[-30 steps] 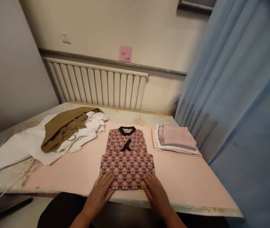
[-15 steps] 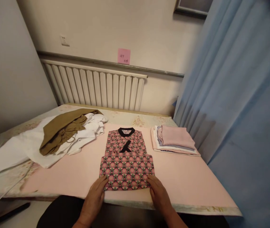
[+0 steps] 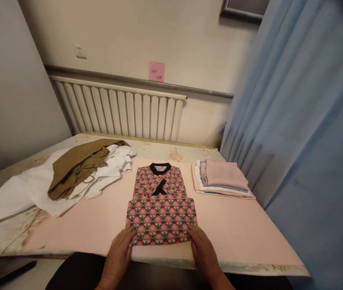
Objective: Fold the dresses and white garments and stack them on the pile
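Note:
A folded patterned shirt (image 3: pixel 161 217) with pink, black and green motifs lies face up on the pink cloth in front of me. Its black collar (image 3: pixel 160 169) points away from me, and a black tie strip (image 3: pixel 160 188) shows below it, partly under the fold. My left hand (image 3: pixel 119 249) grips the lower left corner, fingertips over the fabric. On the lower right corner, my right hand (image 3: pixel 203 247) holds the edge in the same way. Both thumbs sit low by the hem, and what they press on is partly hidden.
A loose heap of white garments (image 3: pixel 23 189) with an olive-brown garment (image 3: pixel 77 167) on top lies at left. At right is a stack of folded clothes (image 3: pixel 224 177), beside a blue curtain (image 3: pixel 304 141). A radiator (image 3: pixel 120 108) stands behind the table. A white cable (image 3: pixel 11 243) hangs over the front left edge.
The shirt and both hands stay nearly in place; the hands shift only slightly at the lower corners. The whole view tilts a little.

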Available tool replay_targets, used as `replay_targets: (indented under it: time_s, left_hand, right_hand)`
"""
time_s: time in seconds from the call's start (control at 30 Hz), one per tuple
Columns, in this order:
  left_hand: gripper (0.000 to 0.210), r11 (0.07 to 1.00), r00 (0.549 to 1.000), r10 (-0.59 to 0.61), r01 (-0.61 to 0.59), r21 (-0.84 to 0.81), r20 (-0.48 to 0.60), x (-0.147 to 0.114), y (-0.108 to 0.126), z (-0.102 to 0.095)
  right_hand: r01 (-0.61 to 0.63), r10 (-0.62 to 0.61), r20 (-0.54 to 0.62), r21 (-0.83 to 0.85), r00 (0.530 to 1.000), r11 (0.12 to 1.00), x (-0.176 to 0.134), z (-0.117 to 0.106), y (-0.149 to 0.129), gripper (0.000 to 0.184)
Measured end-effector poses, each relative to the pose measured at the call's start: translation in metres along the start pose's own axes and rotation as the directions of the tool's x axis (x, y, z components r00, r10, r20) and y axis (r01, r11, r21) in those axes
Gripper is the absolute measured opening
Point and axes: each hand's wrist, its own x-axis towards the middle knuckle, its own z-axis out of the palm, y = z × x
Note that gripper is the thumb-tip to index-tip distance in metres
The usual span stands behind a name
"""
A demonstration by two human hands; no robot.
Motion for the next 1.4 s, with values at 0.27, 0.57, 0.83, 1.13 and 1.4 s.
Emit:
replay_targets:
  time_s: [0.27,0.57,0.83,1.13,1.4]
  left_hand:
    - [0.033,1.000,1.000,0.012,-0.012,-0.001,-0.014,0.0011,0.0006,-0.0007]
    - [0.034,1.000,1.000,0.004,-0.004,0.005,0.011,-0.0001,0.0003,-0.0001]
    - [0.033,1.000,1.000,-0.013,0.013,-0.010,0.010,-0.0003,0.0007,0.0003]
    - [0.032,0.999,0.999,-0.033,0.033,-0.020,0.007,0.0014,0.0031,-0.0016]
    - [0.033,0.999,0.999,-0.042,0.043,-0.032,0.006,0.0003,0.0021,-0.0005]
  right_hand:
    - [-0.010,0.010,-0.001,-0.011,1.000,1.000,0.0009,-0.0010,-0.0016,0.052]
    - [-0.010,0.010,-0.003,0.011,1.000,1.000,0.0006,-0.0023,-0.0024,0.053]
    - [-0.019,0.019,0.009,-0.004,1.000,1.000,0.0019,-0.0030,-0.0043,0.053]
    - [-0.016,0.017,0.018,-0.017,1.000,1.000,0.0018,-0.0047,-0.0054,0.053]
    - [-0.023,0.023,0.013,-0.004,1.000,1.000,0.0037,-0.0072,-0.0075,0.053]
